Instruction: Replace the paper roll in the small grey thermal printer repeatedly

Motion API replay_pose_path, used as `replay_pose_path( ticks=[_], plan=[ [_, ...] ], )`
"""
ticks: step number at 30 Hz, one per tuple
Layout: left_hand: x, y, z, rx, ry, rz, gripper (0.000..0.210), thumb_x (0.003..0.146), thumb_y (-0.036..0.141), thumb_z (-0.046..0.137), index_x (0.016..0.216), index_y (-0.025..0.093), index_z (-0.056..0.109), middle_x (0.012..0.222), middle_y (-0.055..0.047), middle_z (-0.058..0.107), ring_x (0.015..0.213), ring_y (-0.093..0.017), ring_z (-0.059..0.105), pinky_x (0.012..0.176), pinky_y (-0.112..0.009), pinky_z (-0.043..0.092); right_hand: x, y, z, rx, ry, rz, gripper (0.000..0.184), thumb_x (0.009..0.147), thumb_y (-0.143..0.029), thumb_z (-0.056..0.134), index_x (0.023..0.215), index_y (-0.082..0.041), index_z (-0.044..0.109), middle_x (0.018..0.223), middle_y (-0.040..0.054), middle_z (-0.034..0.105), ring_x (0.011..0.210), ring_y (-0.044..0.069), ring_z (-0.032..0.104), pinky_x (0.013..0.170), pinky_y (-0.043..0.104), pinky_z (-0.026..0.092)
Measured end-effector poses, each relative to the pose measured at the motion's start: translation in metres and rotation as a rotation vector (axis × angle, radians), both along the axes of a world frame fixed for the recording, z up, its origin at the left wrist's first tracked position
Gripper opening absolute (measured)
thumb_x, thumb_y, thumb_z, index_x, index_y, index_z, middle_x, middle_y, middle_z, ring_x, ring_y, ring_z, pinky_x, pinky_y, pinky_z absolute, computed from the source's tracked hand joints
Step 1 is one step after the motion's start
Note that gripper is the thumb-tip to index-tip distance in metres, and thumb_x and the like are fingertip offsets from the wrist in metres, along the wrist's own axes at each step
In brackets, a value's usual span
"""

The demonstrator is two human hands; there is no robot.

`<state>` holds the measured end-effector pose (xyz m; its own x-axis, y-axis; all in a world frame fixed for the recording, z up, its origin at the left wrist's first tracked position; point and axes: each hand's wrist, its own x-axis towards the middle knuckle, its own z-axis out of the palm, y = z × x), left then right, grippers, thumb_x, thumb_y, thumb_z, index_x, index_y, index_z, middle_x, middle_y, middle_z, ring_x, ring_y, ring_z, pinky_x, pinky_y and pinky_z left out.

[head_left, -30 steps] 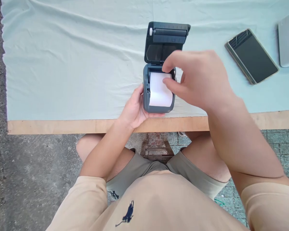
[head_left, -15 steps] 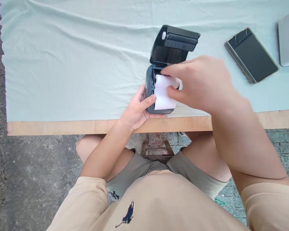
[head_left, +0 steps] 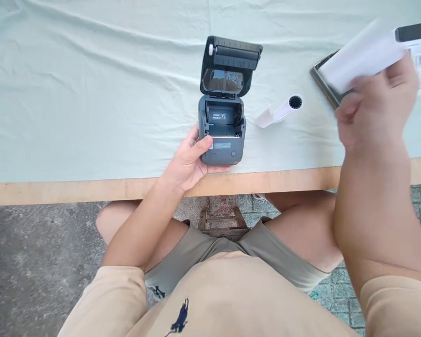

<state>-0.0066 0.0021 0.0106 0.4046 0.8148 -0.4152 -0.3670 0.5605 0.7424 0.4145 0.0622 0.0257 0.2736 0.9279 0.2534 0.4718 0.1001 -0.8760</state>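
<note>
Printer [head_left: 217, 157], dark grey, lid [head_left: 212, 49] raised, sits at the tabletop's [head_left: 91, 117] near edge, grasped by the left hand [head_left: 189, 166]. Its paper roll [head_left: 283, 110] now lies out beside it; the right hand [head_left: 381, 107] has moved to a blurred white item [head_left: 363, 56] above the phone [head_left: 324, 88], grip unclear.

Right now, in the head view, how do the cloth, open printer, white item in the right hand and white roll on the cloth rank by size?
1. Cloth
2. Open printer
3. White item in the right hand; blurred, perhaps enlarged by nearness
4. White roll
</note>
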Motion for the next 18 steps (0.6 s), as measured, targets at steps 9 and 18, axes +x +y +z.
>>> replay_pose_path(
  ticks=[9, 18],
  plan=[
    [0.000, -0.001, 0.005, -0.008, 0.023, 0.010, 0.090, 0.089, 0.067, 0.116, 0.159, 0.028, 0.074, 0.160, -0.013, 0.092, 0.137, -0.045, 0.096, 0.103, -0.064, 0.089, -0.019, -0.056, 0.000, -0.244, -0.412, -0.038, 0.088, 0.088, -0.036, 0.089, 0.172, -0.046, 0.063, 0.158, 0.0122, 0.083, 0.069, 0.025, 0.068, 0.072, 0.053, 0.060],
    [0.000, -0.001, 0.001, 0.009, -0.011, -0.011, 0.089, 0.086, 0.067, 0.118, 0.153, 0.031, 0.072, 0.165, -0.011, 0.091, 0.154, -0.047, 0.091, 0.119, -0.063, 0.086, -0.045, -0.031, 0.001, -0.006, -0.979, 0.140, 0.062, 0.108, -0.072, 0.079, 0.158, -0.035, 0.084, 0.182, 0.0162, 0.078, 0.182, 0.060, 0.051, 0.133, 0.082, 0.041]
  ],
)
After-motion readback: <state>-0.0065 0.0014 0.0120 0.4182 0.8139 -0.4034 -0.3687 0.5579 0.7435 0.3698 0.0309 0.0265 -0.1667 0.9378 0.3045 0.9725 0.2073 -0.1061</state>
